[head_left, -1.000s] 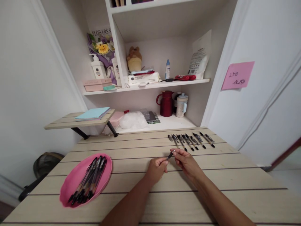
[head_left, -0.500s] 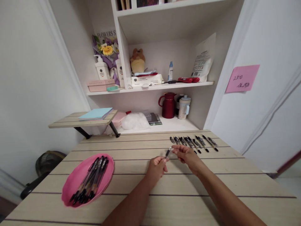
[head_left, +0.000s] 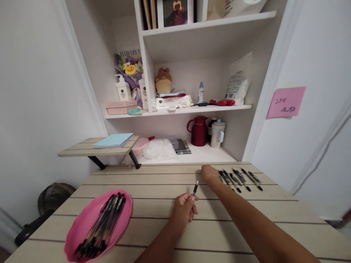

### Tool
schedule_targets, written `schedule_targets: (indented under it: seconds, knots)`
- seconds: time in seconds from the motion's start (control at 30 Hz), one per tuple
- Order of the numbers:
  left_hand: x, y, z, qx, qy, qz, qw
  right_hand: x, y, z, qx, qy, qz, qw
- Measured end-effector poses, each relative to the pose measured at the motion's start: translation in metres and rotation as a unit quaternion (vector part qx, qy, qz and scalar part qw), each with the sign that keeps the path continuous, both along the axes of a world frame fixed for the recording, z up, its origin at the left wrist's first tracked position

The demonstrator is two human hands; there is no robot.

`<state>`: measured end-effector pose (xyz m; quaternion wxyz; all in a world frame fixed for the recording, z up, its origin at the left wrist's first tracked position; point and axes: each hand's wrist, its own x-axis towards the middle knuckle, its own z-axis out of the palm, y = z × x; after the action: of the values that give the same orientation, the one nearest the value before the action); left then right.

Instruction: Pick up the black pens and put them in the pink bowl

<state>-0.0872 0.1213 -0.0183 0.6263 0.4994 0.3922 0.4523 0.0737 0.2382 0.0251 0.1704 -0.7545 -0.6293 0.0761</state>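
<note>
My left hand [head_left: 184,211] is closed around a pen [head_left: 195,187], whose black grip and silvery tip point up and away from me. Farther back, my right hand [head_left: 210,173] reaches to the left end of a row of pens and pen parts [head_left: 239,177] on the table. Its fingers are turned away and hidden behind the hand, so what they hold or touch does not show. A scalloped pink tray [head_left: 71,239] at the left has several black-capped, clear-barrelled pens [head_left: 105,226] lying in it.
A small raised shelf [head_left: 79,149] with a blue pad of paper [head_left: 113,140] stands at the table's back left. Behind the table, a white cabinet [head_left: 192,157] holds a red jug [head_left: 199,132], a pale cup [head_left: 217,135] and a cloudy plastic bag [head_left: 159,149].
My right hand has moved from the pen's tip back to the row of pens and parts. My left hand still grips the pen. The whole view has tilted up slightly.
</note>
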Motion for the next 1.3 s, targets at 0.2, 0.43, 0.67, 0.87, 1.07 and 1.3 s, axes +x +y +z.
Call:
schedule_targets:
  seconds: [0.2, 0.43, 0.67, 0.87, 1.07, 1.3]
  knots:
    - [-0.001, 0.000, 0.003, 0.000, -0.008, -0.003, 1.000, -0.016, -0.015, -0.008, 0.003, 0.028, 0.010, 1.000]
    - [-0.007, -0.002, 0.009, -0.034, -0.055, -0.009, 0.998, -0.021, -0.073, -0.024, 0.030, 0.164, 0.076, 0.983]
    - [-0.004, -0.011, 0.013, -0.020, -0.006, -0.035, 0.999, 0.002, -0.111, -0.016, 0.150, 0.641, 0.040, 0.752]
    - [-0.004, -0.010, 0.011, 0.002, 0.043, -0.047, 0.998, -0.005, -0.118, -0.002, 0.197, 0.667, 0.053, 0.717]
    - [-0.003, -0.010, 0.013, 0.004, 0.068, -0.055, 0.996, -0.005, -0.119, 0.003, 0.203, 0.654, 0.063, 0.726]
    - [-0.002, -0.008, 0.010, 0.002, 0.078, -0.051, 0.996, -0.009, -0.120, -0.003, 0.147, 0.626, 0.087, 0.761]
